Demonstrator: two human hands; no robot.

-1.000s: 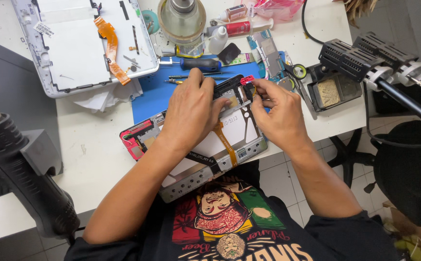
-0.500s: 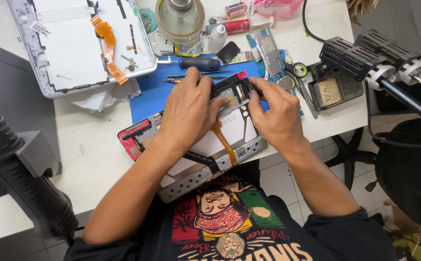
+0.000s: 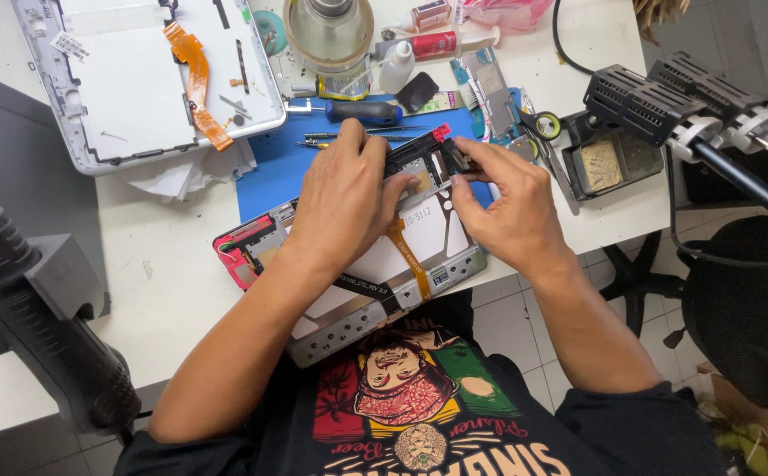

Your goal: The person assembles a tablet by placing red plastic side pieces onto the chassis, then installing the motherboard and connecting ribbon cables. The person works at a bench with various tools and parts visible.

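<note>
Across the blue mat (image 3: 269,181), I press my left hand (image 3: 344,207) flat, steadying the opened tablet chassis (image 3: 384,291); my right hand (image 3: 507,207) pinches, apparently, a small black module (image 3: 428,159).

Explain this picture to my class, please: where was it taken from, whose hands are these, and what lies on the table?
The camera sits on a person's head and looks down, so both hands are that person's own. The left hand lies flat on an opened tablet, pressing it down on a blue mat. The right hand pinches a small part at the tablet's top edge. A second opened tablet shell with an orange ribbon cable lies at the back of the white table. Beside it lie a screwdriver, scissors and small bottles. A black heat gun stands on the left.
</note>
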